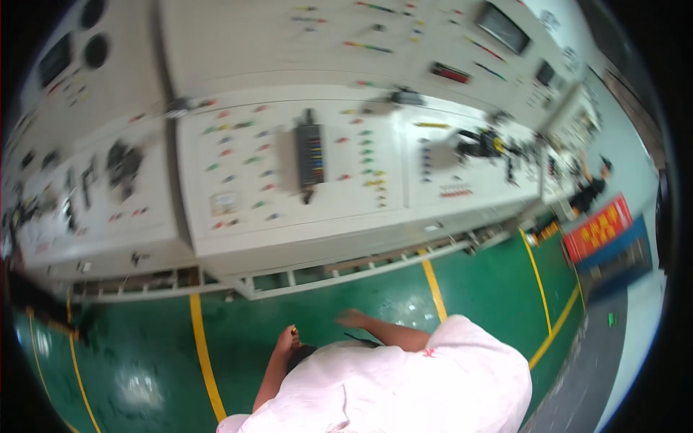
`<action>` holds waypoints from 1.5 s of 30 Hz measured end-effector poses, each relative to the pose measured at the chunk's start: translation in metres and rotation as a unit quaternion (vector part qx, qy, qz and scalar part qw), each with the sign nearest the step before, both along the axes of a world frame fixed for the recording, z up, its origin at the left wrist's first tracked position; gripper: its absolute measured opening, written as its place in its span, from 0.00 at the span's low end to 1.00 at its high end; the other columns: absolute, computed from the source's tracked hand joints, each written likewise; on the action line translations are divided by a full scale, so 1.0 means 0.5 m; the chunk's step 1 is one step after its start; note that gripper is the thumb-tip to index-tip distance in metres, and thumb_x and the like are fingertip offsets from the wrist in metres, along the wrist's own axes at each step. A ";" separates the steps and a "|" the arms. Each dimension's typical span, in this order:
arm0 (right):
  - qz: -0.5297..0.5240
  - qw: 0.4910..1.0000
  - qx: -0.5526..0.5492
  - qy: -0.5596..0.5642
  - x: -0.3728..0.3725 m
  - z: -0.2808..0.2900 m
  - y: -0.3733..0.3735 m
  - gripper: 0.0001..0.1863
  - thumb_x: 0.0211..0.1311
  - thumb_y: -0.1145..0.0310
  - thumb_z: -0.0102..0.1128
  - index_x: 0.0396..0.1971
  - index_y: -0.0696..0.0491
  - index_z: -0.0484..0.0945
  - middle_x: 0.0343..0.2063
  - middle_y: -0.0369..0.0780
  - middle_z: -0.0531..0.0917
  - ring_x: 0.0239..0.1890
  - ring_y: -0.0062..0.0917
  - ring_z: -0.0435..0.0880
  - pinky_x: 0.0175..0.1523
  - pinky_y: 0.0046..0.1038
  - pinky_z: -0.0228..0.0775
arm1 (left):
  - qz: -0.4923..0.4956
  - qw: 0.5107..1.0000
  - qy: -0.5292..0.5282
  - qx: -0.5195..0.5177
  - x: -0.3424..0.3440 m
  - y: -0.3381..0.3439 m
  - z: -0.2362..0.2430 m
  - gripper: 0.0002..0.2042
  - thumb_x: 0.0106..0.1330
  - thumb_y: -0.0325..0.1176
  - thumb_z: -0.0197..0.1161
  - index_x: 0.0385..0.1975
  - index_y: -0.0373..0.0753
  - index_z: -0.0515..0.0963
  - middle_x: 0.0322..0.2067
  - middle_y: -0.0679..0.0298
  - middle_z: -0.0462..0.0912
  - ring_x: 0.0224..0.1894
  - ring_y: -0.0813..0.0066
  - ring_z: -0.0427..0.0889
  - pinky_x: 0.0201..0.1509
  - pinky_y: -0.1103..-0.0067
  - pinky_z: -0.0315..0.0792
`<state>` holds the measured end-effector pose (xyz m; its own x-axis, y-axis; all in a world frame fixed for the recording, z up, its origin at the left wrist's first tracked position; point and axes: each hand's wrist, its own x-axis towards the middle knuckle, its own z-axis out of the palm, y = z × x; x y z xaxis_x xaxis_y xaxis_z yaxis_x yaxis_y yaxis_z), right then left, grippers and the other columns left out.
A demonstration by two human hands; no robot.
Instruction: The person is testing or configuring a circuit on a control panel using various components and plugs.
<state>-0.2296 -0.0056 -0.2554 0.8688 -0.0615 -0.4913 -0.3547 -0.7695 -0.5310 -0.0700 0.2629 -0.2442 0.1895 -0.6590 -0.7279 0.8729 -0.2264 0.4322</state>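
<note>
My left hand [287, 339] is low in the picture by my waist, fingers closed on a small yellow object [294, 330] too small to name. My right hand [351, 317] is a little to the right and higher, smeared by motion, so its fingers cannot be made out. Both hands are below and in front of a white panel bench [325, 231], which carries rows of coloured terminals [367, 148], a black finned component [311, 155] and black-and-yellow parts [480, 144] at the right.
A green floor [274, 339] with yellow lines [202, 346] lies beneath the bench. A person in dark clothing [592, 187] is at the far right beside a red banner [598, 227] and a blue board [613, 260]. A dark object [36, 289] stands at the far left.
</note>
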 end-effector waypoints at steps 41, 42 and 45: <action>-0.359 0.772 -0.162 -0.499 0.275 0.558 -0.507 0.09 0.46 0.74 0.64 0.30 0.52 0.77 0.30 0.37 0.83 0.28 0.32 0.82 0.34 0.31 0.75 | -0.239 0.663 -0.624 0.337 -0.046 0.166 -0.138 0.19 0.59 0.31 0.57 0.53 0.40 0.72 0.42 0.44 0.78 0.41 0.44 0.79 0.42 0.57 0.74; -0.356 0.774 -0.160 -0.499 0.280 0.560 -0.504 0.09 0.46 0.74 0.64 0.30 0.52 0.77 0.30 0.37 0.83 0.28 0.32 0.82 0.34 0.31 0.75 | -0.251 0.668 -0.610 0.344 -0.061 0.177 -0.146 0.19 0.59 0.31 0.57 0.53 0.40 0.72 0.42 0.44 0.78 0.41 0.44 0.79 0.42 0.58 0.74; -0.353 0.781 -0.156 -0.491 0.288 0.572 -0.496 0.09 0.46 0.75 0.63 0.31 0.53 0.78 0.29 0.38 0.82 0.28 0.32 0.82 0.33 0.29 0.74 | -0.279 0.680 -0.577 0.356 -0.086 0.201 -0.169 0.20 0.59 0.31 0.57 0.53 0.40 0.71 0.42 0.44 0.78 0.41 0.44 0.79 0.43 0.58 0.74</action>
<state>-0.0857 -0.2534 0.0308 0.5135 -0.6786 0.5252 -0.2886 -0.7129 -0.6391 -0.1131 0.3631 -0.3286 0.7700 -0.4222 -0.4784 -0.2639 -0.8933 0.3638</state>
